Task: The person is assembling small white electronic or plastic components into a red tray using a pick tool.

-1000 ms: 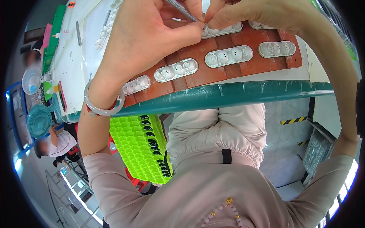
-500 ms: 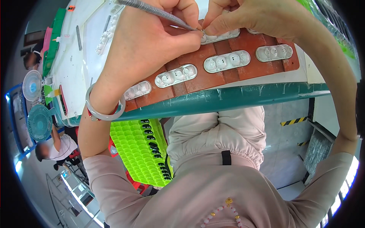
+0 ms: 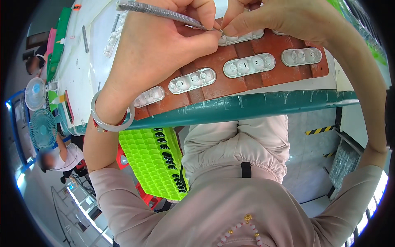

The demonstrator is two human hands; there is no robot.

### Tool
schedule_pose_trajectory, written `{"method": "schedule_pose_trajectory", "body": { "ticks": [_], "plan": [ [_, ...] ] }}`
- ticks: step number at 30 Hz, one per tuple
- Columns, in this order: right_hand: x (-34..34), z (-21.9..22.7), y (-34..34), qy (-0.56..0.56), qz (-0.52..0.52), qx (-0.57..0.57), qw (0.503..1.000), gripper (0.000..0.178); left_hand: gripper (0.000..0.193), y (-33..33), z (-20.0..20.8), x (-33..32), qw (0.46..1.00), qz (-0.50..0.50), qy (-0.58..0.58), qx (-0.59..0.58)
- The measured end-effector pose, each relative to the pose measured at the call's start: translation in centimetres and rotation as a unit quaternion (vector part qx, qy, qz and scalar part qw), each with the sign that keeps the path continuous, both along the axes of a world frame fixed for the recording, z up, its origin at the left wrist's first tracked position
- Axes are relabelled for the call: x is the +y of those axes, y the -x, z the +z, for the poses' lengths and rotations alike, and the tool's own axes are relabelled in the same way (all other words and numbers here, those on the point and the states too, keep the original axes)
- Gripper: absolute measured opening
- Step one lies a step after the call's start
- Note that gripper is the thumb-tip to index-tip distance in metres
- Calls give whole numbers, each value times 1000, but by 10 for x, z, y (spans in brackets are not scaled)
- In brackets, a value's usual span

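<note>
Over the brown board (image 3: 263,79), both my hands meet at a white oval plastic piece (image 3: 247,38). My left hand (image 3: 158,51) is closed around a slim ribbed metal tool (image 3: 168,13); its thin tip points right, to my right fingertips. Thumb and forefinger of my right hand (image 3: 279,20) are pinched together beside that tip, over the piece. Whatever is between them is too small to make out. More white oval pieces (image 3: 249,65) with round cups and posts lie in a row along the board's near side. My left forearm partly covers the leftmost one.
The table's rounded green edge (image 3: 230,105) runs in front of my lap. Below it at left stands a bright green scalloped tray (image 3: 144,164) with small black parts along one side. A metal rod (image 3: 85,39) lies on the white tabletop. Fans (image 3: 43,128) and other people are far left.
The board and its pieces appear slightly further right in the picture. The tool has tilted a little, its back end now lower left. Both hands keep their grip at the same piece.
</note>
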State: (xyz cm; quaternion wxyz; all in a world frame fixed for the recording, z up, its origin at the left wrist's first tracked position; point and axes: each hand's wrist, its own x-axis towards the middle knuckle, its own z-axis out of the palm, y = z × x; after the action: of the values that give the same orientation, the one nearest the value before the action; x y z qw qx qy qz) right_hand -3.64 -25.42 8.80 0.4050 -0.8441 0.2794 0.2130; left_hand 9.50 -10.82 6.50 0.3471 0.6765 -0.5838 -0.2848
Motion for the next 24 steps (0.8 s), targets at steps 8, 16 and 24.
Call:
{"method": "schedule_pose_trajectory", "body": {
  "ticks": [8, 16, 24],
  "plan": [
    [-13, -34, -5, 3, 2, -24, 1000, 26, 20, 1, 4, 0, 1000, -6, -11, 0],
    [0, 8, 6, -39, 51, -102, 993, 25, 13, -6, 1, 3, 999, 15, -19, -24],
    [14, 18, -3, 13, 49, -70, 996, 23, 28, -39, 18, 17, 997, 72, -24, 30]
  ]
}}
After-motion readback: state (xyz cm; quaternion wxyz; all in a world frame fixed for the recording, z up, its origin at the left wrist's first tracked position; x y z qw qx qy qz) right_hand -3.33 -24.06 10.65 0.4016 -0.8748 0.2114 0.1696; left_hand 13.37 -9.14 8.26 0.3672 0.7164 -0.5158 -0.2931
